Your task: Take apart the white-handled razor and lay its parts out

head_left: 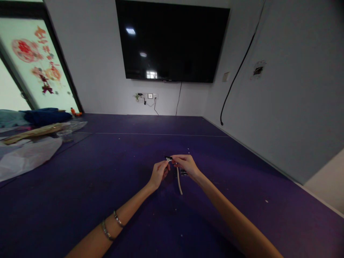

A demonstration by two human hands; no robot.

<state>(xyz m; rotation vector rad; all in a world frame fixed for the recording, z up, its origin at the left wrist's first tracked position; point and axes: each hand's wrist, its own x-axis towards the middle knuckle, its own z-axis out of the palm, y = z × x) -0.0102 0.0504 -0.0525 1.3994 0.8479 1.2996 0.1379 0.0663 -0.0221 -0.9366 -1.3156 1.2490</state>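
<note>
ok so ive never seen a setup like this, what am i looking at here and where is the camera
There is no machine here: these are a person's own bare hands. The single picture comes from a camera worn on the head, looking forward and down, so the arms reach in from the bottom edge.

The left hand, with two bracelets further up its arm, and the right hand meet at a small black and white piece, pinched in the fingertips; it is too small to identify.

Below them are a pale strip and a small dark item. On the purple surface, plastic bags lie at far left.
</note>
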